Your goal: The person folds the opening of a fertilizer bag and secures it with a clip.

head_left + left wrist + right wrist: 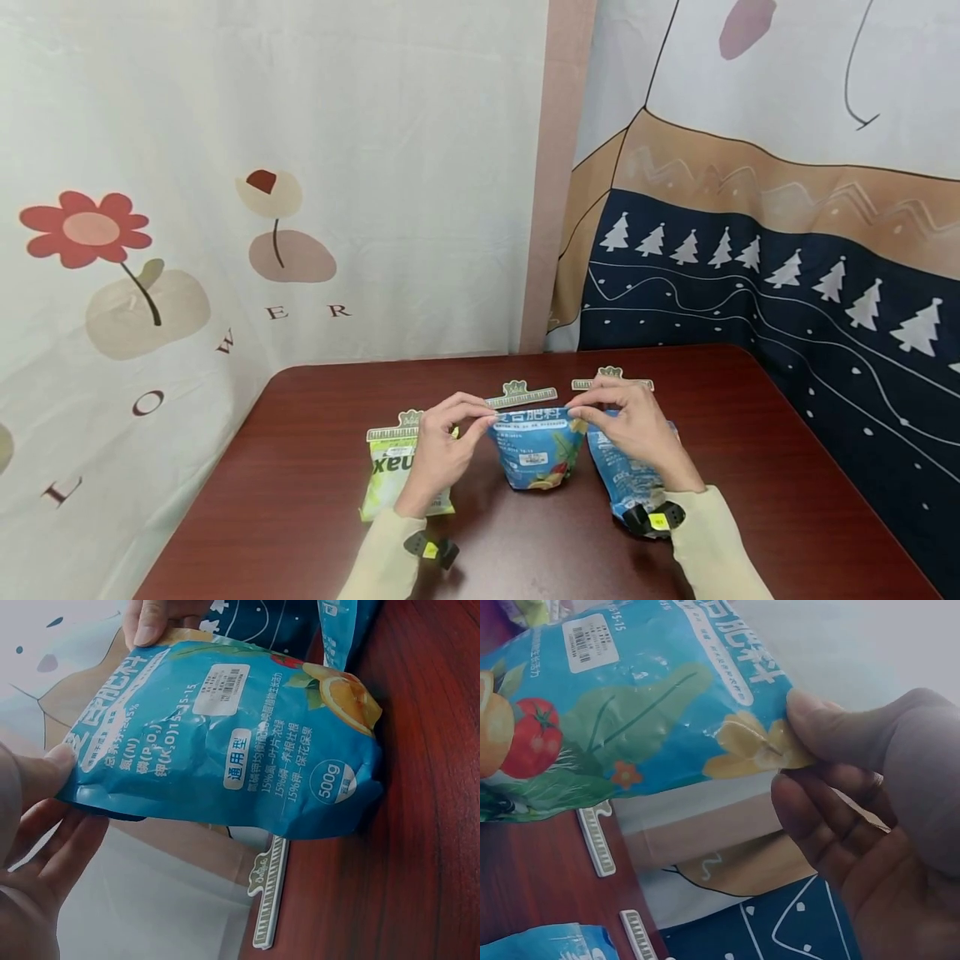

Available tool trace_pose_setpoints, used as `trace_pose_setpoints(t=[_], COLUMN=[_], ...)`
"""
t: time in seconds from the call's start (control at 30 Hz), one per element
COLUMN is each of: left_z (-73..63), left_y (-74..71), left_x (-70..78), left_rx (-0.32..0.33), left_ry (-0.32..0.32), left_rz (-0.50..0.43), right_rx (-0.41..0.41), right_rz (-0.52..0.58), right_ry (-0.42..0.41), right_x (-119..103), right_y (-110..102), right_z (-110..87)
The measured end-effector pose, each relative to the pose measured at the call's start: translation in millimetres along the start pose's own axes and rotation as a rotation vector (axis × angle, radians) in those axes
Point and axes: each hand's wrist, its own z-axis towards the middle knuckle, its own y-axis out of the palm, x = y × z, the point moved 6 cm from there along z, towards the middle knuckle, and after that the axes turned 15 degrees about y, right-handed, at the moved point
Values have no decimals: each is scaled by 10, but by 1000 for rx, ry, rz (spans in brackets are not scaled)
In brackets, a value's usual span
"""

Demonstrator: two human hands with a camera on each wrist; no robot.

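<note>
The left hand (pixel 448 443) pinched the upper left corner of a blue pouch (pixel 536 454), its thumb on the printed face and its fingers behind. The right hand (pixel 632 423) pinched the upper right corner between thumb and forefinger. Two hands thus held one pouch, upright between them above the middle of the table (pixel 262 517); whether its base touched the wood could not be told. Its front bore one white barcode sticker (pixel 221 690) and one "500g" mark.

Two more packets lay on the table, one on either side: one green bag (pixel 384 479), partly behind the left hand, and one second blue bag (pixel 633 483), partly beneath the right forearm. Three ruler-marked clips were counted: one at the green bag's top edge (pixel 393 432), one behind the held pouch (pixel 528 397), one beyond the second blue bag (pixel 612 384).

Two pale sleeves (pixel 382 557) and two black wrist devices (pixel 652 521) showed nearer. Printed curtains (pixel 420 167) hung behind the table.
</note>
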Motion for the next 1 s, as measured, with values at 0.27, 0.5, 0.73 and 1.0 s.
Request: trace_pose_setpoints(t=[0.27,0.5,0.73,1.0], left_z=[-105,-57,5,3], left_y=[103,245,379,448], left_x=[-166,-90,5,46], left_rx=[-31,-93,-133,-112], left_ry=[-13,6,18,62], left_rz=[-59,25,134,187], right_rx=[15,14,30,65], right_rz=[-88,-94,-64,-78], right_ry=[-65,-130,-197,-244], right_x=[-79,-188,-289,-350], right_y=[70,125,223,314], right_z=[-21,-36,-53,-78])
